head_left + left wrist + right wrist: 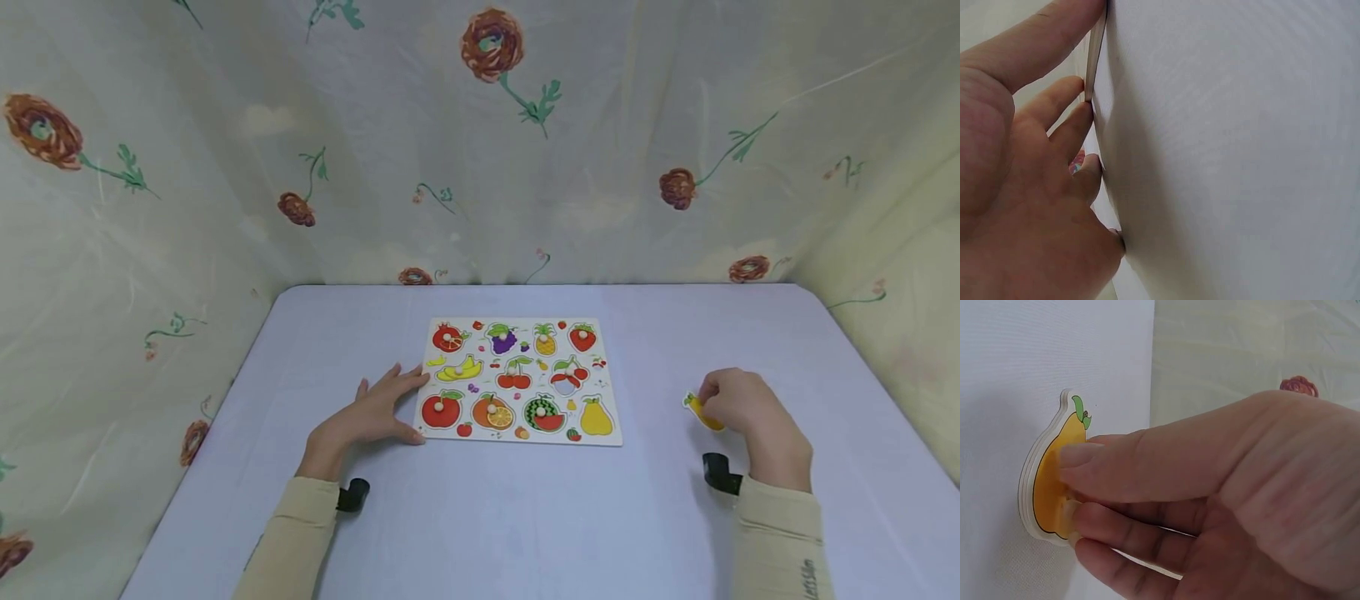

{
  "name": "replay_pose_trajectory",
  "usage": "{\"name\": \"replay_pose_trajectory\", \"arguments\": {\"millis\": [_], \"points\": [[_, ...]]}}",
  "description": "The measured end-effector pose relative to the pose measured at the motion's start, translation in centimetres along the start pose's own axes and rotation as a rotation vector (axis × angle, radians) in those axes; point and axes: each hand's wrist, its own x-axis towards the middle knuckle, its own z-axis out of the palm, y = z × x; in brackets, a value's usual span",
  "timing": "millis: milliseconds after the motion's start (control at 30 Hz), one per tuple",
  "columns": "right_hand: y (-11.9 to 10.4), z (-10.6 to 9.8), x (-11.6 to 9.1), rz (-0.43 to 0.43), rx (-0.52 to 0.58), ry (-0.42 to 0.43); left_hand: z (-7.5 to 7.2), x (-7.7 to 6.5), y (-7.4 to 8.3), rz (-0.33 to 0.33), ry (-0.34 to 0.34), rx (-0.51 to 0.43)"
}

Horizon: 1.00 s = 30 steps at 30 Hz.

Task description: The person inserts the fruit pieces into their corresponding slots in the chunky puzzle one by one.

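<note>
A white puzzle board (485, 438) printed with several fruits lies flat on the table; most pictures carry a small round knob. Its lower-right pear picture (597, 418) shows no knob. My left hand (375, 408) is spread at the board's left side, with the thumb and fingers touching its edge; the left wrist view shows that edge (1092, 69) side-on. Off to the right, my right hand (750, 412) pinches a yellow pear puzzle piece (1054, 481) with green leaves. The fingertips largely hide its knob. Whether the piece touches the table, I cannot tell.
A pale lavender cloth covers the table (517, 525). Flower-printed curtains (360, 125) stand along its back and sides. A black strap piece (722, 474) sticks out from the right wrist, and another black piece (354, 495) from the left.
</note>
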Motion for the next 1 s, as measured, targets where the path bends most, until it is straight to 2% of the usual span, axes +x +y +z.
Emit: {"name": "replay_pose_trajectory", "arguments": {"millis": [133,600,1000], "points": [[0.1,0.3,0.0,-0.001,0.004,-0.015,0.1,0.1,-0.1,-0.004,0.000,0.001],[-0.1,0.6,0.0,-0.035,-0.001,0.013,0.0,0.0,0.1,0.005,0.001,0.000],[-1.2,0.6,0.3,-0.062,0.010,0.041,0.1,0.0,-0.1,0.008,0.001,-0.004]]}}
